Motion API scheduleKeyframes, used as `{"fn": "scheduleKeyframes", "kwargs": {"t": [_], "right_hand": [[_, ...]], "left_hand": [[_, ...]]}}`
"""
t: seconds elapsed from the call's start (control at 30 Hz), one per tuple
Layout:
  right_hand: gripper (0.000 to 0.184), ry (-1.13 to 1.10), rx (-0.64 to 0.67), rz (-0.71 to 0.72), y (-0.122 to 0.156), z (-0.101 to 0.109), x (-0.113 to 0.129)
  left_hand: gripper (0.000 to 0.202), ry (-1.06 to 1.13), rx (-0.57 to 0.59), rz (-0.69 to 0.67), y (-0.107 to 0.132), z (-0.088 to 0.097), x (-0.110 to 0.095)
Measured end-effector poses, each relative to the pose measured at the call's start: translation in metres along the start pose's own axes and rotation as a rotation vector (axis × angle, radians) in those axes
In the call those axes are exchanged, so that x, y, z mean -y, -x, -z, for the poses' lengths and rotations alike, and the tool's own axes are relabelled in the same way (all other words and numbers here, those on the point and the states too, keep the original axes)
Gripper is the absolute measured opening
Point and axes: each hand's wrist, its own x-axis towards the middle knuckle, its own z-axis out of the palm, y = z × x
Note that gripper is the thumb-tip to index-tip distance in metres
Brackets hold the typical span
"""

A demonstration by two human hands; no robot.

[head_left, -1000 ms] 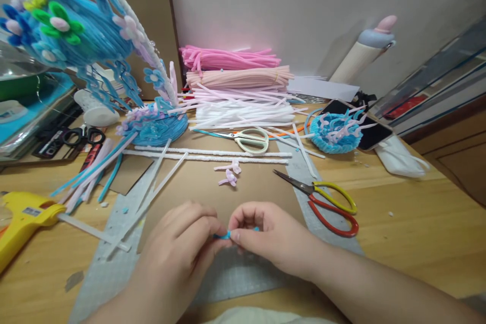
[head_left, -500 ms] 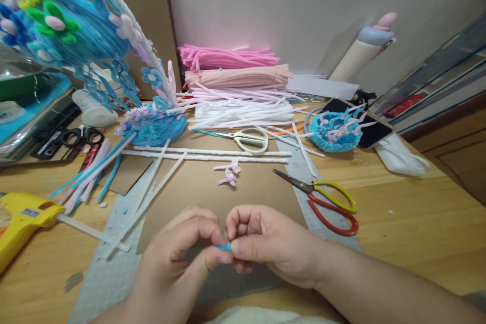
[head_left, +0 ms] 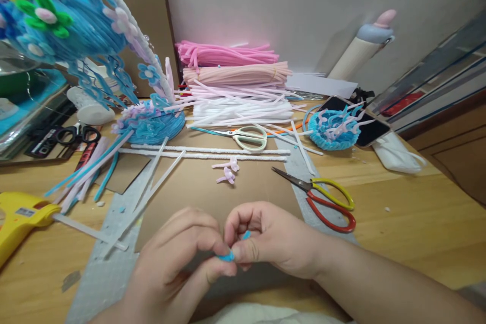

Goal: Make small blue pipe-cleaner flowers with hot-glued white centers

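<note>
A short piece of blue pipe cleaner (head_left: 226, 257) is pinched between my two hands, low in the middle of the view. My left hand (head_left: 186, 253) grips one end between thumb and forefinger. With thumb and curled fingers, my right hand (head_left: 261, 243) holds the other part, and a blue tip pokes out above its thumb. Most of the piece is hidden by the fingers. Beyond the hands, two small lilac pipe-cleaner flowers (head_left: 228, 176) lie on a brown cardboard sheet (head_left: 193, 182).
Scissors with yellow and red handles (head_left: 330, 202) lie to the right, cream-handled scissors (head_left: 248, 137) farther back. A yellow glue gun (head_left: 26, 217) is at left. Pipe-cleaner bundles (head_left: 235, 73) are stacked by the wall. A blue woven pipe-cleaner piece (head_left: 334, 129) stands at right, a decorated blue structure (head_left: 87, 30) upper left.
The blue piece has shifted in my fingers: more of it shows at the left thumb, and a tip now sticks out above the right thumb. The view has moved slightly.
</note>
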Motion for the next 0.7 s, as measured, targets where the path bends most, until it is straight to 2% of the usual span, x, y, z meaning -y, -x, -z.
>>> {"fn": "scheduleKeyframes", "kwargs": {"t": [0.1,0.2,0.3,0.43,0.5,0.6,0.7], "right_hand": [[0.028,-0.098,-0.016,-0.003,0.001,0.002,0.002],[0.026,-0.25,-0.012,-0.054,0.0,0.005,0.0],[0.024,-0.316,-0.007,-0.033,-0.002,0.006,-0.002],[0.026,-0.332,-0.024,0.034,-0.006,0.003,-0.007],[0.029,-0.263,-0.063,0.094,-0.008,0.002,-0.01],[0.028,-0.069,-0.164,0.238,-0.008,0.0,-0.014],[0.019,0.333,-0.387,0.569,0.0,-0.002,-0.013]], "left_hand": [[0.029,0.076,-0.08,0.072,0.003,0.0,0.001],[0.029,0.292,-0.121,0.255,0.006,-0.003,0.004],[0.019,0.526,-0.106,0.388,0.005,-0.005,0.006],[0.02,0.7,-0.067,0.457,0.001,-0.009,0.004],[0.016,0.741,-0.062,0.518,0.0,-0.011,0.001],[0.014,0.832,-0.132,0.663,-0.004,-0.011,-0.002],[0.017,0.916,-0.194,0.77,-0.007,-0.008,-0.001]]}}
